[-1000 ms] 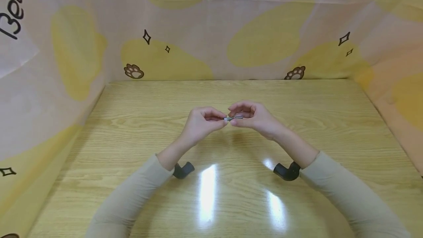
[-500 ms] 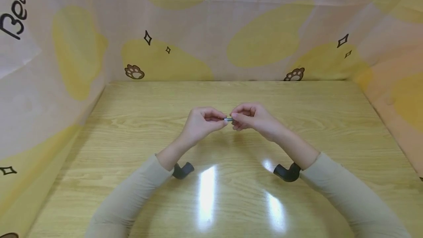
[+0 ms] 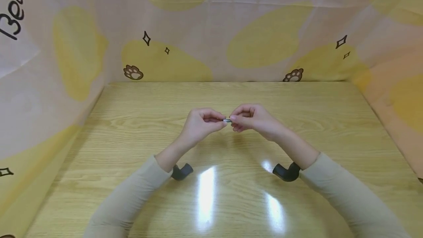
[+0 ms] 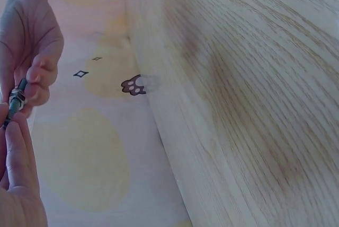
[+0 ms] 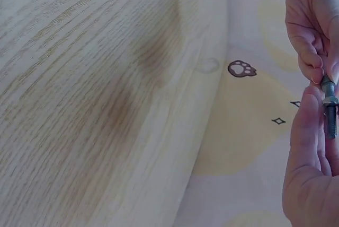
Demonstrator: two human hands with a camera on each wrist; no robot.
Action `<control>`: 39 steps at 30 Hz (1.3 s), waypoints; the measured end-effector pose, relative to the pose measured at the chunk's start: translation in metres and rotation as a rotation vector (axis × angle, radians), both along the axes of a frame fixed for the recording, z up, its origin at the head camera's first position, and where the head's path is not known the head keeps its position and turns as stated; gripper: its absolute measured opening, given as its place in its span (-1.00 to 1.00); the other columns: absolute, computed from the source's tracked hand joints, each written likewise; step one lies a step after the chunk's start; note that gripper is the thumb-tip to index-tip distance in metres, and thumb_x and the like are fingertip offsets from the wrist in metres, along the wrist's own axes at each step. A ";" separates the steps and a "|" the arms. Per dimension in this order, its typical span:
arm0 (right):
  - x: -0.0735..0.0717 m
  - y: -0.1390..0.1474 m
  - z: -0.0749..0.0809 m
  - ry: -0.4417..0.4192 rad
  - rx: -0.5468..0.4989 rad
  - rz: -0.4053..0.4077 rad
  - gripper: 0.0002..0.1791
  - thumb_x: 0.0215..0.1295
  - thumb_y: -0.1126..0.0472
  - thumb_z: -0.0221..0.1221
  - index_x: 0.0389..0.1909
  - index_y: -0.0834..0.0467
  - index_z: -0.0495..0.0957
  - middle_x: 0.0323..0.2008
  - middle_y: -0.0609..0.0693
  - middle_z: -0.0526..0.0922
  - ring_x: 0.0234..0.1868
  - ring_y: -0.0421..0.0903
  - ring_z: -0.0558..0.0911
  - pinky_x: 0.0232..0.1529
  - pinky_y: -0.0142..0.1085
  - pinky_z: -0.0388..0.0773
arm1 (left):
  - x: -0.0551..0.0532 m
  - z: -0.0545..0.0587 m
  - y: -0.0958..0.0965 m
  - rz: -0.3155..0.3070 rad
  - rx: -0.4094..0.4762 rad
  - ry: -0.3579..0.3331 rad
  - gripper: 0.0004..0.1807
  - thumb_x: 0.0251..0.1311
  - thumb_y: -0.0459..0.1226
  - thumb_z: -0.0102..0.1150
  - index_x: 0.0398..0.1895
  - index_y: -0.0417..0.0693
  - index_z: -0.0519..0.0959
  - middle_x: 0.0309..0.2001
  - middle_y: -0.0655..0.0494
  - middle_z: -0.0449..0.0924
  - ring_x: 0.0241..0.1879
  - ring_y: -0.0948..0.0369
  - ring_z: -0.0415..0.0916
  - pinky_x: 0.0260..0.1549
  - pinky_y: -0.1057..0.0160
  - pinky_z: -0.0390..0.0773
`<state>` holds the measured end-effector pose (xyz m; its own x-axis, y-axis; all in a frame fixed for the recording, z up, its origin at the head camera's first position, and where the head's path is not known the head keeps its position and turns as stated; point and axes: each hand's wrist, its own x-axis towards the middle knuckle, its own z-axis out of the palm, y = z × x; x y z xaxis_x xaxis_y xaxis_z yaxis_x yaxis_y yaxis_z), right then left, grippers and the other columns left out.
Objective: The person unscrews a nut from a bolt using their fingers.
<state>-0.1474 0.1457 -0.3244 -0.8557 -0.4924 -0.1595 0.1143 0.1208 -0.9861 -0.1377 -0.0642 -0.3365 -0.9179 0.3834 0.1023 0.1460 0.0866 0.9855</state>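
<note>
A small metal bolt (image 3: 227, 120) with a nut on it is held level between my two hands, above the table. My left hand (image 3: 201, 127) pinches one end between thumb and fingers. At the other side, my right hand (image 3: 256, 118) holds it with the thumb and curled fingers, which cover much of that end in the head view. The left wrist view shows threads and the nut of the bolt (image 4: 16, 99) between both hands' fingertips. In the right wrist view the bolt (image 5: 331, 101) has a smooth section, a nut with a washer, and a threaded end.
Below the hands lies a wood-grain table (image 3: 148, 102). Two black curved tubes (image 3: 286, 172) sit by the wrists, partly hidden by the forearms. Printed cloth walls (image 3: 198, 39) stand at the back and both sides.
My right thumb and fingers have shifted and closed over the bolt's right end, which stuck out in sight a second ago. My left hand keeps its pinch almost unmoved.
</note>
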 end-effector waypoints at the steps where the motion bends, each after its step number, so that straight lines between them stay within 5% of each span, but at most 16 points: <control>1: 0.000 0.000 0.000 0.006 -0.003 -0.004 -0.75 0.25 0.35 0.15 -0.12 0.42 0.45 -0.33 0.09 0.62 -0.32 -0.09 0.63 -0.14 -0.16 0.61 | 0.000 0.000 0.000 -0.005 0.002 0.000 -0.86 0.05 -0.42 0.29 -0.31 -0.32 0.64 -0.32 -0.06 0.66 -0.36 0.11 0.62 -0.28 0.20 0.64; 6: 0.002 0.001 0.002 0.027 -0.001 -0.024 -0.67 0.22 0.37 0.15 -0.01 0.37 0.39 -0.22 0.11 0.56 -0.24 -0.04 0.61 -0.13 -0.23 0.60 | 0.000 0.001 0.002 -0.018 0.003 -0.004 -0.86 0.05 -0.41 0.29 -0.30 -0.31 0.64 -0.32 -0.06 0.66 -0.36 0.11 0.63 -0.28 0.19 0.64; 12: 0.001 0.001 0.002 0.004 0.008 -0.022 -0.72 0.31 0.27 0.11 -0.11 0.44 0.42 -0.37 0.12 0.60 -0.36 -0.08 0.63 -0.18 -0.17 0.62 | 0.000 0.001 0.002 -0.008 0.011 -0.010 -0.86 0.05 -0.42 0.29 -0.30 -0.31 0.63 -0.32 -0.06 0.65 -0.35 0.11 0.62 -0.27 0.20 0.64; 19: 0.002 0.000 0.001 0.064 -0.007 -0.013 -0.65 0.28 0.30 0.14 0.04 0.34 0.38 -0.11 0.18 0.52 -0.15 -0.05 0.59 -0.06 -0.21 0.57 | -0.002 -0.001 -0.001 0.024 0.017 -0.002 -0.85 0.05 -0.41 0.31 -0.29 -0.31 0.64 -0.31 -0.05 0.66 -0.33 0.12 0.63 -0.28 0.21 0.64; 25: 0.003 -0.003 0.002 0.063 0.010 -0.025 -0.72 0.32 0.27 0.10 -0.07 0.40 0.44 -0.29 0.16 0.60 -0.30 -0.04 0.63 -0.15 -0.19 0.61 | -0.003 -0.002 -0.001 0.027 0.025 -0.014 -0.85 0.04 -0.41 0.31 -0.31 -0.31 0.64 -0.30 -0.06 0.66 -0.33 0.12 0.63 -0.26 0.19 0.64; 31: 0.005 -0.002 0.002 0.122 -0.010 -0.014 -0.67 0.24 0.38 0.16 0.01 0.37 0.41 -0.07 0.23 0.53 -0.14 -0.06 0.61 -0.07 -0.24 0.57 | -0.003 0.000 -0.001 0.037 0.017 -0.030 -0.85 0.04 -0.42 0.31 -0.30 -0.31 0.63 -0.29 -0.06 0.65 -0.32 0.12 0.63 -0.26 0.20 0.63; 35: 0.004 -0.001 0.003 0.107 0.009 -0.039 -0.71 0.30 0.28 0.13 -0.03 0.35 0.43 -0.19 0.14 0.58 -0.24 -0.04 0.63 -0.12 -0.21 0.60 | -0.003 0.001 -0.001 0.029 0.030 -0.025 -0.84 0.04 -0.42 0.31 -0.29 -0.31 0.63 -0.29 -0.06 0.65 -0.32 0.12 0.63 -0.25 0.20 0.63; 39: 0.004 0.000 0.002 0.116 -0.016 -0.048 -0.77 0.20 0.39 0.19 -0.15 0.40 0.46 -0.26 0.08 0.59 -0.22 -0.06 0.63 -0.13 -0.24 0.60 | -0.003 0.002 0.000 0.008 0.044 -0.018 -0.85 0.05 -0.43 0.30 -0.29 -0.33 0.63 -0.29 -0.07 0.64 -0.33 0.12 0.62 -0.26 0.20 0.63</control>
<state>-0.1438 0.1461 -0.3223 -0.8904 -0.4524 -0.0501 0.0041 0.1019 -0.9948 -0.1403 -0.0643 -0.3349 -0.9226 0.3720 0.1019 0.1273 0.0441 0.9909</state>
